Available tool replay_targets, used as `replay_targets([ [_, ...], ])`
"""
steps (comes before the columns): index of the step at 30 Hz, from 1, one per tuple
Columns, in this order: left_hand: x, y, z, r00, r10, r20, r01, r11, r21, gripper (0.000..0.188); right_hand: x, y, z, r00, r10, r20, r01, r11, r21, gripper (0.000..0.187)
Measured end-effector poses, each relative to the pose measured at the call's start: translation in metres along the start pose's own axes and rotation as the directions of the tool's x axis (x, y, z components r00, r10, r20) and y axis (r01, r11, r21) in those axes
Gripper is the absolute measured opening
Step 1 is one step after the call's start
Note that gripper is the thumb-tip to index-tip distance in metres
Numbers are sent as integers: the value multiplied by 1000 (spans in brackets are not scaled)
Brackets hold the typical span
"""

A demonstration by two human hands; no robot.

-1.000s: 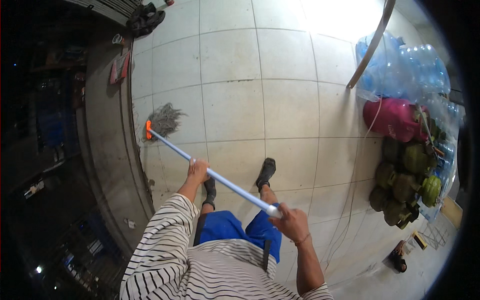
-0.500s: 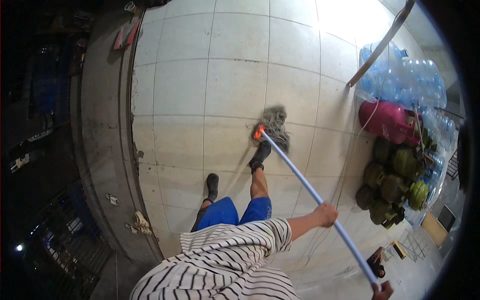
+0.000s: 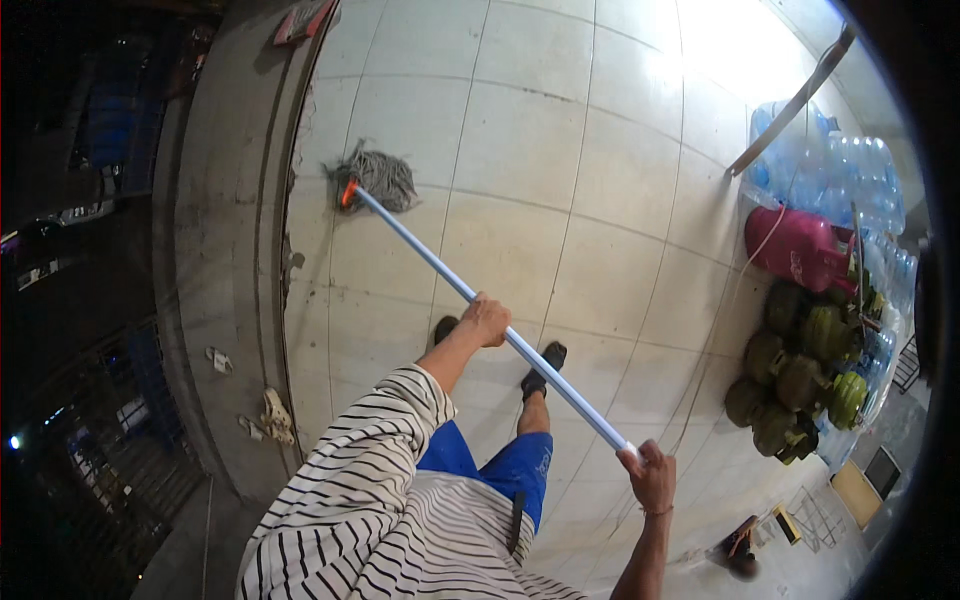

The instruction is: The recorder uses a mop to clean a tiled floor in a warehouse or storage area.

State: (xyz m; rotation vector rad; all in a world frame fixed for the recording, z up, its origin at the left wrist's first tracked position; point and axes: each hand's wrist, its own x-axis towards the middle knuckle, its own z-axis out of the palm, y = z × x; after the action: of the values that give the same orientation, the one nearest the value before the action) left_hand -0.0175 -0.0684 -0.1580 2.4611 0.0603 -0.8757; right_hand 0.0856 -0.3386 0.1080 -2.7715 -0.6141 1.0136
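A mop with a light blue pole (image 3: 560,382) lies slantwise across the view. Its grey string head (image 3: 378,178), joined by an orange socket (image 3: 349,193), rests on the tiles near the left floor edge. My left hand (image 3: 487,320) is wrapped round the pole about midway along. At the pole's upper end, nearer me on the right, my right hand (image 3: 652,475) is closed on it. Below the pole are my feet in dark footwear, the right shoe (image 3: 545,368) in plain sight and the left one partly hidden behind my left hand and arm.
On the right stand large clear blue water bottles (image 3: 865,185), a pink gas cylinder (image 3: 795,247) and several green gas cylinders (image 3: 775,425). A wooden post (image 3: 790,105) rises beside them. Pale sandals (image 3: 278,415) lie on the grey ledge (image 3: 225,270) at left.
The mop head has swept left and slightly farther away, from in front of my right foot to the left floor edge. Both hands have moved left with the pole, still gripping it.
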Motion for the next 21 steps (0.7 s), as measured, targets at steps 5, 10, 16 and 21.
replay_targets([
  [5, 6, 203, 27, 953, 284, -105, -300, 932, -204, 10, -164, 114, -69, 887, 341, -311, -334, 939, 78, 37],
  [10, -23, 336, -10, 888, 452, -79, -456, 851, -259, 9, -244, 88, -175, 813, 500, -299, -527, 850, -10, 43],
  [16, -52, 223, 31, 967, 250, -48, -250, 892, -376, 13, -190, 112, -109, 917, 397, 42, -329, 810, -486, 43],
  [21, -109, 6, 102, 990, -51, -132, 29, 986, -162, 13, -63, -10, 40, 997, 69, 15, -70, 992, 109, 39],
])
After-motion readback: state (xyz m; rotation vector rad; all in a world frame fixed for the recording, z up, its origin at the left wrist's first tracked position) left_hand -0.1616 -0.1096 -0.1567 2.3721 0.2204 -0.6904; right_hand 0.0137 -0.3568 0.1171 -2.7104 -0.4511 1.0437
